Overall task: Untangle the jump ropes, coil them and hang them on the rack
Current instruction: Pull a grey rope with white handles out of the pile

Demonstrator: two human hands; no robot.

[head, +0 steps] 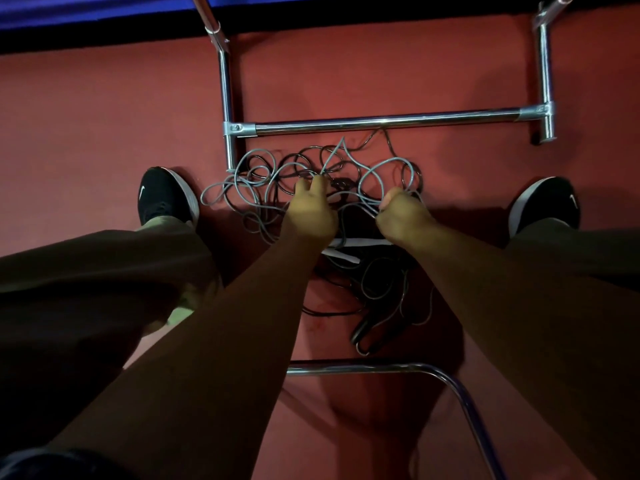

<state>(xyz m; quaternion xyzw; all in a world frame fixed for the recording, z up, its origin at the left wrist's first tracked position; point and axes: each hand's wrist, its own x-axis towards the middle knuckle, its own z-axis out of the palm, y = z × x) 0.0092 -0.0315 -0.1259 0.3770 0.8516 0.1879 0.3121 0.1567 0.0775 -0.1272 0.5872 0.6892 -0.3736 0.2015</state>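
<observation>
A tangle of jump ropes lies on the red floor between my feet: a grey rope in loose loops and a black rope woven through it. My left hand pinches a grey strand at the middle of the tangle, and the strand rises to a peak above it. My right hand grips grey strands at the right of the pile. A black handle and a white handle lie nearer me. The chrome rack's base bar crosses just beyond the ropes.
My two black shoes stand either side of the pile. Chrome rack uprights rise at the back. A curved chrome tube runs below my arms. A blue mat edge lies along the far side.
</observation>
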